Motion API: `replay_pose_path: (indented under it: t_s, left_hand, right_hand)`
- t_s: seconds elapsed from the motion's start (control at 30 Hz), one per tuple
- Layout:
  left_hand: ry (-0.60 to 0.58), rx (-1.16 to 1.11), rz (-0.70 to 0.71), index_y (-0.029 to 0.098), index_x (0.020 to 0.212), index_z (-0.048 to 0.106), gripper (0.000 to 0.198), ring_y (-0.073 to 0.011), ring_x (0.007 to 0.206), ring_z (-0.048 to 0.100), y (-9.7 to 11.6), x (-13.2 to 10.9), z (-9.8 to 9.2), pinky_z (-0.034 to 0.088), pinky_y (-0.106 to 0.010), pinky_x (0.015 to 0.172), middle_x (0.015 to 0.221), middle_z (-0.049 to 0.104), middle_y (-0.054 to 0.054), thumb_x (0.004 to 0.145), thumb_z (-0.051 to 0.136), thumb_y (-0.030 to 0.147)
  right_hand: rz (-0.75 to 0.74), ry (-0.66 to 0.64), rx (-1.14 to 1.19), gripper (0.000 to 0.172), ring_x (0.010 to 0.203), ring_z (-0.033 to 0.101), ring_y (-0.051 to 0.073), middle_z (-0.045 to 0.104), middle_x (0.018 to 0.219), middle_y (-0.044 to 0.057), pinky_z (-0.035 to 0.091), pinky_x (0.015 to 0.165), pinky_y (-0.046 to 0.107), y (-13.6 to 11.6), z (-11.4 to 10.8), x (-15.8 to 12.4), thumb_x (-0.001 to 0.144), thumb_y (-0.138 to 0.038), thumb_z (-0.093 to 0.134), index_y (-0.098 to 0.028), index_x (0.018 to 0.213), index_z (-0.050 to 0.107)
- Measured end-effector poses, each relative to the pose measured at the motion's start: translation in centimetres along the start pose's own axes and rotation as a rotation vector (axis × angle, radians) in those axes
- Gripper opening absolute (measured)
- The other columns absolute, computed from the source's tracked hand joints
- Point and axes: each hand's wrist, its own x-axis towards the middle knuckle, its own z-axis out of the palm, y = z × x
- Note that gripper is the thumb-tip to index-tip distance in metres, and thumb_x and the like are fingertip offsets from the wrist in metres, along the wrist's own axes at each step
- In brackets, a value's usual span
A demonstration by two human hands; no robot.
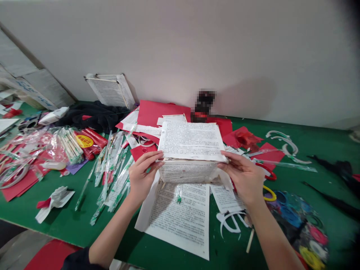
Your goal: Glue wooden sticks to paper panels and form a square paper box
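Note:
A box-shaped form covered in printed paper [190,150] is held above the green table [309,180], in the middle of the view. My left hand [143,174] grips its left lower corner, fingers pinched on the paper edge. My right hand [244,176] clasps its right lower corner, fingers closed on the paper. A large printed sheet [180,217] lies flat on the table under the form. More printed scraps [226,198] lie by my right wrist.
Red paper sheets [157,112] lie behind the form. Wrapped chopsticks [112,168] and plastic packets [70,144] spread at left. Red-handled scissors [266,170], white paper cut-outs [284,144] and coloured tape rolls [306,228] sit at right. A dark cloth [95,114] lies by the wall.

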Motion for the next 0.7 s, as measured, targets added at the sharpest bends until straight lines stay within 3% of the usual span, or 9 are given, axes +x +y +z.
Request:
replay_pose_path:
  t_s: [0.27, 0.37, 0.47, 0.7]
  left_hand:
    - [0.119, 0.054, 0.028, 0.025, 0.100, 0.071, 0.024, -0.0143, 0.090, 0.068, -0.1, 0.0, 0.5, 0.058, -0.028, 0.078, 0.100, 0.071, -0.001, 0.079, 0.071, 0.014]
    - [0.130, 0.055, -0.044, 0.022, 0.094, 0.071, 0.017, -0.0166, 0.089, 0.068, -0.3, -0.8, 0.7, 0.058, -0.031, 0.078, 0.097, 0.072, -0.003, 0.077, 0.074, 0.019]
    - [0.109, 0.103, -0.105, 0.021, 0.089, 0.071, 0.013, -0.0199, 0.090, 0.069, -0.7, -1.9, 0.8, 0.057, -0.035, 0.081, 0.095, 0.072, -0.005, 0.077, 0.074, 0.022]
    - [0.020, 0.308, -0.081, 0.018, 0.094, 0.069, 0.013, -0.0225, 0.092, 0.069, -1.8, -3.4, 0.6, 0.058, -0.038, 0.080, 0.105, 0.071, -0.009, 0.082, 0.067, 0.023]
  right_hand:
    - [-0.359, 0.037, -0.233, 0.025, 0.076, 0.070, 0.016, 0.076, 0.086, -0.003, 0.060, 0.074, 0.030, -6.0, -0.1, 2.4, 0.072, -0.021, 0.076, -0.028, 0.095, 0.075]
    - [-0.534, -0.061, -0.362, 0.019, 0.065, 0.068, 0.013, 0.075, 0.078, -0.003, 0.057, 0.062, 0.025, -8.8, 0.1, 2.8, 0.075, -0.020, 0.074, -0.026, 0.093, 0.075]
    - [-0.645, -0.186, -0.416, 0.018, 0.064, 0.068, 0.012, 0.076, 0.080, -0.002, 0.055, 0.060, 0.022, -10.6, 1.1, 2.8, 0.076, -0.014, 0.072, -0.022, 0.091, 0.075]
    - [-0.757, -0.407, -0.431, 0.020, 0.078, 0.071, 0.017, 0.076, 0.090, 0.003, 0.054, 0.067, 0.027, -11.5, 4.5, 2.1, 0.085, -0.011, 0.058, -0.019, 0.098, 0.071]
